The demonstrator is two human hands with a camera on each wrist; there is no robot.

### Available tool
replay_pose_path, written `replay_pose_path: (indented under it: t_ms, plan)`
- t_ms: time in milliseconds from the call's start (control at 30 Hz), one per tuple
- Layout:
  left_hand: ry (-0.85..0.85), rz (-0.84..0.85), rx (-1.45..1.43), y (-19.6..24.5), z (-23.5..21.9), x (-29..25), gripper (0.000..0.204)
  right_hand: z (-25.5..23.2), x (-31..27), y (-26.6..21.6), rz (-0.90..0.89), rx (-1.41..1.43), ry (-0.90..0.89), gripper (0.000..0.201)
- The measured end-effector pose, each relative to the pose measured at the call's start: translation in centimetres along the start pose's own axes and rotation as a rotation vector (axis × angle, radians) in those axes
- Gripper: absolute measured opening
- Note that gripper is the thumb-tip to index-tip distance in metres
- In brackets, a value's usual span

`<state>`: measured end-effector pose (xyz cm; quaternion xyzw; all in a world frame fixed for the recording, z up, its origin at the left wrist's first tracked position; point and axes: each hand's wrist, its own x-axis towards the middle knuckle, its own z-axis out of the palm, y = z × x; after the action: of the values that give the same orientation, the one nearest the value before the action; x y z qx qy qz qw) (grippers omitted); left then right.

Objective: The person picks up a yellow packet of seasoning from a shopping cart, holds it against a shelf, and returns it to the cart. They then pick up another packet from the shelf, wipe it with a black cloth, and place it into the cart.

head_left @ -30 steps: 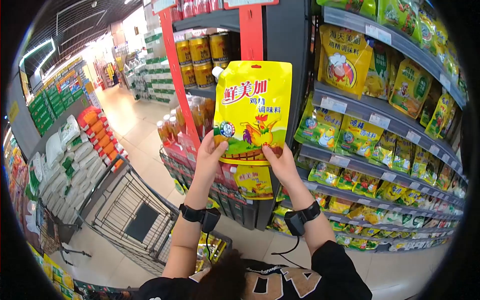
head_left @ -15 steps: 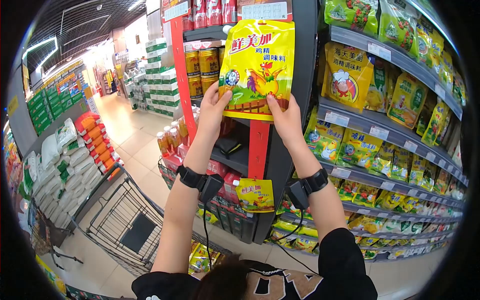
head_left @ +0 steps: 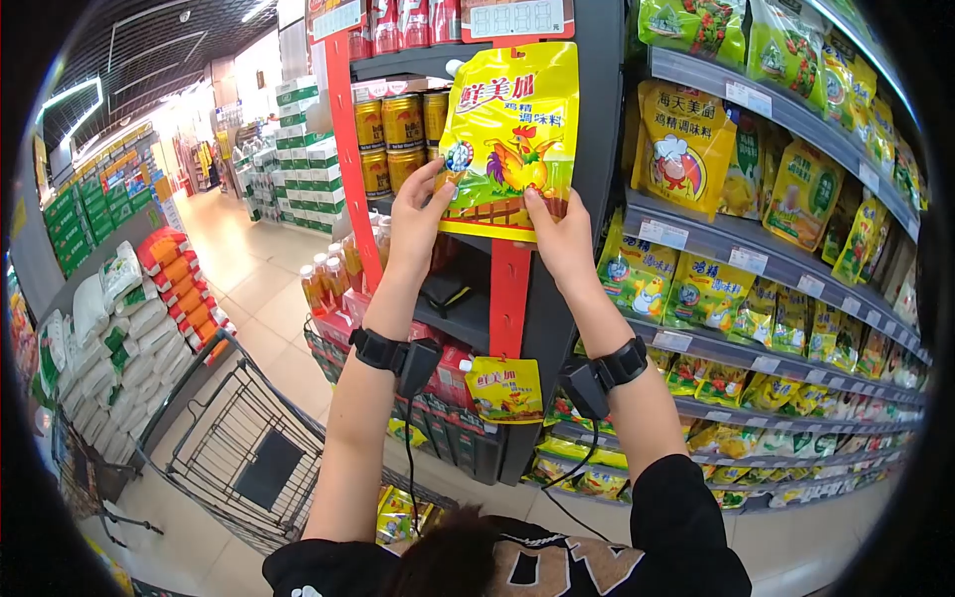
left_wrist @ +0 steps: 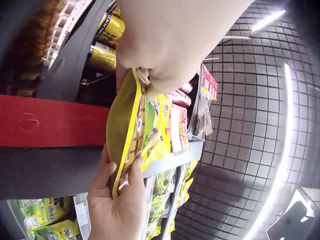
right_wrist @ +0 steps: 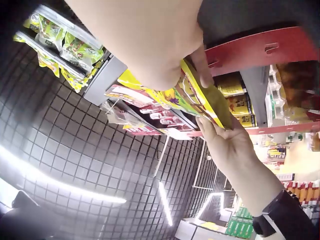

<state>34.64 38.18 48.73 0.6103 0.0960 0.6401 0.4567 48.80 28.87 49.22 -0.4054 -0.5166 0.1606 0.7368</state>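
Note:
A yellow pouch of chicken seasoning (head_left: pixel 512 149), with a rooster printed on its front and a white spout at its upper left corner, is held up upright in the head view. My left hand (head_left: pixel 418 214) pinches its lower left edge, thumb on the printed face. At the lower right edge, my right hand (head_left: pixel 562 234) pinches it the same way, its other fingers behind. From underneath, the left wrist view shows the bulging bottom of the pouch (left_wrist: pixel 124 120) between both hands. A smaller-looking matching pouch (head_left: pixel 504 390) hangs lower down against the shelf end.
Shelves of seasoning bags (head_left: pixel 711 289) rise on the right. Behind the held pouch stands a shelf unit with red strips (head_left: pixel 509 303), gold cans (head_left: pixel 403 124) and bottles (head_left: pixel 328 284). A wire shopping cart (head_left: pixel 249 448) is at the left, near stacked white sacks (head_left: pixel 124 338).
Both hands have raised the pouch in the head view, uncovering the shelf and red strip beneath it. Since half a second ago it has shifted only slightly. The grip stays the same.

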Motion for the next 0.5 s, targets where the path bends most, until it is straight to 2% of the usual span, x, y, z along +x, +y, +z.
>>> replay_pose_path:
  t_ms: [200,267,300,333,400,433,500]
  plan:
    - [0.025,-0.069,-0.051,-2.2,-0.9,-1.2,0.039,-0.6,-0.7,1.8,0.097,0.024,-0.042,0.031]
    - [0.035,-0.125,-0.093,-1.8,-0.8,-1.7,0.038,-1.3,0.0,4.1,0.013,-0.079,-0.107,0.031]
    - [0.044,-0.17,-0.14,-1.9,-0.9,-2.0,0.037,-1.4,-0.2,4.3,0.082,-0.054,-0.086,0.031]
    - [0.05,-0.192,-0.085,-2.4,-1.3,-2.1,0.036,-1.0,-1.4,2.0,0.224,0.111,-0.062,0.033]
    - [0.019,-0.253,-0.108,-3.2,-2.3,-2.9,0.038,-1.6,-1.9,3.3,0.191,0.18,-0.071,0.033]
    - [0.013,-0.309,-0.085,-3.4,-2.6,-3.6,0.039,-2.4,-2.2,4.0,0.265,0.217,-0.144,0.032]
    - [0.048,-0.361,-0.045,-4.4,-3.6,-5.7,0.04,-3.3,-3.8,6.1,0.334,0.244,-0.145,0.031]
